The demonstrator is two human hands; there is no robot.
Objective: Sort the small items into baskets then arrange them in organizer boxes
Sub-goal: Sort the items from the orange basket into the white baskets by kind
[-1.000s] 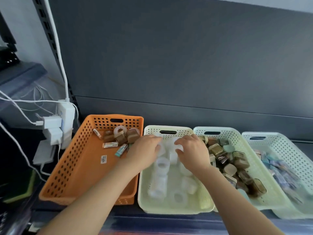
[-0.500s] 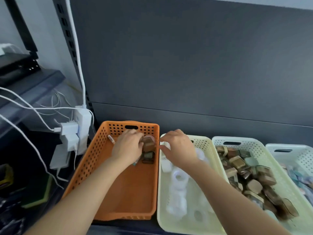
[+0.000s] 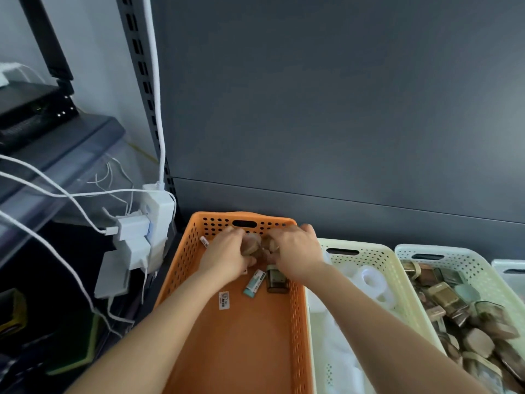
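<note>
Green tube (image 3: 254, 282) — long axis diagonal

A second ago both my hands were over the pale yellow perforated plastic basket (image 3: 380, 253) among the white tape rolls. Now my left hand (image 3: 227, 255) and right hand (image 3: 295, 255) have crossed into the orange perforated plastic basket (image 3: 184, 251), meeting at its far end, each closed around a brownish tape roll (image 3: 251, 244), the two rolls touching between my palms.
</note>
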